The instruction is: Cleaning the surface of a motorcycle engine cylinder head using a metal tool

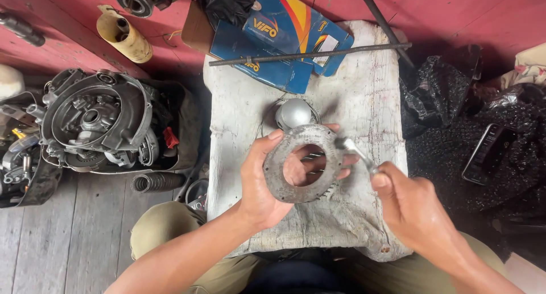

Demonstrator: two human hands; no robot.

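Floorboards (68, 237) of grey wood lay at the far left, and on them sat a dark engine casing (96, 123) with its round inner parts showing, a ribbed black hose (156, 182) just beside its lower right and a cream-coloured cylinder (125, 35) well above it on the red boards (62, 15). In the middle stood a worn white block (364, 100), its top scratched and stained; a blue cardboard box (284, 38) overlapped its far edge, and a thin metal rod (310, 55) lay across that box from left to right. Near the block's centre rested a silver dome-shaped part (294, 113). Just in front of that, the left hand (259, 183) held a flat grey metal ring (298, 163) with a large round hole, raised above the block's middle: the thumb pressed on the ring's upper left face and the other fingers lay together behind it, their tips showing at its right rim and through the hole. The right hand (406, 200), over the block's right edge, pinched a small silver spanner (355, 153) between thumb and curled fingers, its head touching the ring's right rim. Further right, crumpled black plastic (438, 95) covered the ground, with a dark phone (489, 153) lying on it
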